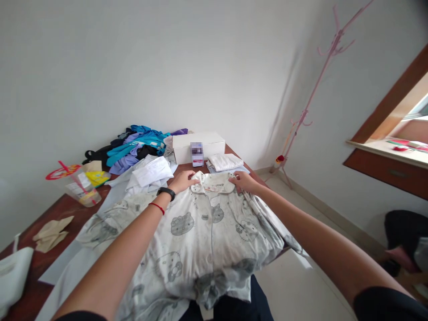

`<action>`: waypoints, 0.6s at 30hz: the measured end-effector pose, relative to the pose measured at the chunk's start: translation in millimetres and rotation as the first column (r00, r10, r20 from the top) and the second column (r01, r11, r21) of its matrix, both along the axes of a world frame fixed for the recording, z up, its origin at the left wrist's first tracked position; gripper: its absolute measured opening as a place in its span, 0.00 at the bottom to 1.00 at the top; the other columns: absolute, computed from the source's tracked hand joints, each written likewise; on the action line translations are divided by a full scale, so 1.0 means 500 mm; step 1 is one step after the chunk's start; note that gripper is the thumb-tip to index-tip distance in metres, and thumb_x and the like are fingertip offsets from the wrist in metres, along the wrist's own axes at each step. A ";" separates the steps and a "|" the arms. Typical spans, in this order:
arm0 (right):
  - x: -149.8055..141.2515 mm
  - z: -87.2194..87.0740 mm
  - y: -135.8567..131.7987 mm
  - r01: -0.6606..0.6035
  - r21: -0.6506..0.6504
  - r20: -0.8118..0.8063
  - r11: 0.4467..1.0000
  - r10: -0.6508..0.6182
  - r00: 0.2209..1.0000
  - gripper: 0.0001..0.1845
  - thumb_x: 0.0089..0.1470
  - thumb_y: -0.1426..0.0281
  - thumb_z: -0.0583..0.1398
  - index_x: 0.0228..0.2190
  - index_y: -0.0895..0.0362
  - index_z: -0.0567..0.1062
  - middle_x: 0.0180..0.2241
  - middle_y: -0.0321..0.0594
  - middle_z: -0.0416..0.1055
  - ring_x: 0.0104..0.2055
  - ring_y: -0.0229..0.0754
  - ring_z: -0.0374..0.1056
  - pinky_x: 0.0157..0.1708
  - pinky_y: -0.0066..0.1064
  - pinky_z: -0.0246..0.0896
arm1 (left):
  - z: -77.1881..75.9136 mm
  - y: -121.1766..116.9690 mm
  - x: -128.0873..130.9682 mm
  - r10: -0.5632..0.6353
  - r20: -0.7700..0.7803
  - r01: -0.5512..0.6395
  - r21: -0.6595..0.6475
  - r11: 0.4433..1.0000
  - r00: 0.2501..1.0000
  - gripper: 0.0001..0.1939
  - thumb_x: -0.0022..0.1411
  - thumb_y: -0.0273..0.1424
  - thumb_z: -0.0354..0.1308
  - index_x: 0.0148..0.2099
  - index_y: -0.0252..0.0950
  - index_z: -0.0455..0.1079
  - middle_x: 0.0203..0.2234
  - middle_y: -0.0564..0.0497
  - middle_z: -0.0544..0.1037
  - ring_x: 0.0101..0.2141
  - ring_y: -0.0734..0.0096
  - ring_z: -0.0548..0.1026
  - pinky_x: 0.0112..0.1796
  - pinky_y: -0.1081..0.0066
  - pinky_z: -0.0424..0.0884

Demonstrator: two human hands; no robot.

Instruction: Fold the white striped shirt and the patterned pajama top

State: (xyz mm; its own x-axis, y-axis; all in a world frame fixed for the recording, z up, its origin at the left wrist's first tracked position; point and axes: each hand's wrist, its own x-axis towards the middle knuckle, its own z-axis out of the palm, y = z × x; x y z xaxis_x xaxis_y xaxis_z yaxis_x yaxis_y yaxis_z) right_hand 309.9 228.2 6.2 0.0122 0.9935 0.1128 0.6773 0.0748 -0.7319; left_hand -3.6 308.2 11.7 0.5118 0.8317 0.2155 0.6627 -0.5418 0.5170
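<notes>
A white pajama shirt point(197, 223) with grey cartoon cat prints lies spread over the table, its collar away from me and its lower hem hanging over the near edge. My left hand point(183, 180), with a black band and a red string on the wrist, pinches the left side of the collar. On the collar's right side, my right hand point(245, 182) grips the cloth between thumb and fingers. The shirt's left sleeve spreads out across the table, while the other falls along the right edge.
Behind the shirt stand a white box point(214, 142), a small purple-and-white box point(197, 156) and folded white cloth point(225, 162). A clothes pile point(140, 142), white garments point(150, 174) and a plastic cup point(78, 187) are at left. A pink coat rack point(314, 89) stands right.
</notes>
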 end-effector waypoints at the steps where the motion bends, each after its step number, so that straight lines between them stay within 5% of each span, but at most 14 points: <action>1: 0.003 0.013 0.017 0.011 0.034 0.057 0.999 -0.013 0.998 0.13 0.59 0.61 0.64 0.30 0.59 0.73 0.21 0.35 0.70 0.22 0.35 0.63 0.25 0.26 0.52 | 0.011 0.004 0.001 0.021 0.008 -0.021 0.024 0.999 1.000 0.19 0.58 0.45 0.62 0.44 0.36 0.77 0.35 0.49 0.81 0.35 0.62 0.75 0.36 0.69 0.69; 7: 0.005 0.075 0.134 -0.001 0.132 0.325 0.991 -0.043 0.945 0.13 0.61 0.64 0.62 0.43 0.60 0.75 0.42 0.47 0.77 0.42 0.46 0.70 0.39 0.31 0.58 | 0.042 0.031 0.024 0.202 -0.010 -0.199 0.126 0.972 0.979 0.14 0.64 0.41 0.59 0.45 0.37 0.74 0.36 0.49 0.80 0.37 0.62 0.75 0.36 0.70 0.67; 13: -0.021 0.036 0.166 -0.019 0.068 0.445 0.998 -0.013 0.895 0.16 0.61 0.64 0.62 0.47 0.60 0.75 0.44 0.51 0.78 0.48 0.53 0.71 0.44 0.34 0.59 | 0.011 0.018 0.048 0.327 -0.159 -0.301 0.164 0.939 0.932 0.21 0.64 0.36 0.62 0.57 0.35 0.70 0.52 0.37 0.75 0.53 0.46 0.72 0.51 0.58 0.67; 16: -0.003 0.017 0.146 -0.029 0.044 0.452 0.999 0.006 0.892 0.18 0.62 0.56 0.61 0.44 0.57 0.76 0.41 0.47 0.79 0.44 0.50 0.73 0.41 0.32 0.61 | 0.002 -0.031 0.064 0.302 -0.222 -0.262 0.190 0.946 0.927 0.30 0.64 0.37 0.62 0.65 0.33 0.63 0.58 0.31 0.68 0.60 0.39 0.65 0.57 0.47 0.62; 18: 0.027 0.008 0.123 -0.004 0.047 0.413 0.999 -0.016 0.911 0.21 0.62 0.51 0.59 0.43 0.56 0.75 0.41 0.46 0.79 0.41 0.48 0.74 0.40 0.32 0.63 | 0.004 -0.078 0.079 0.229 -0.251 -0.183 0.194 0.964 0.941 0.30 0.65 0.40 0.61 0.66 0.35 0.63 0.60 0.34 0.67 0.62 0.42 0.63 0.59 0.48 0.60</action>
State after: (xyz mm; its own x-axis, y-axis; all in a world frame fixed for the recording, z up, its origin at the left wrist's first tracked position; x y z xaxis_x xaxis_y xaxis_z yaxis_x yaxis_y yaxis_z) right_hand 323.4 289.7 10.0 -0.0393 0.9873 0.1540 0.9188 0.0963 -0.3828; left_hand 35.8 269.1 13.5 0.3912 0.8893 0.2367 0.8703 -0.4411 0.2189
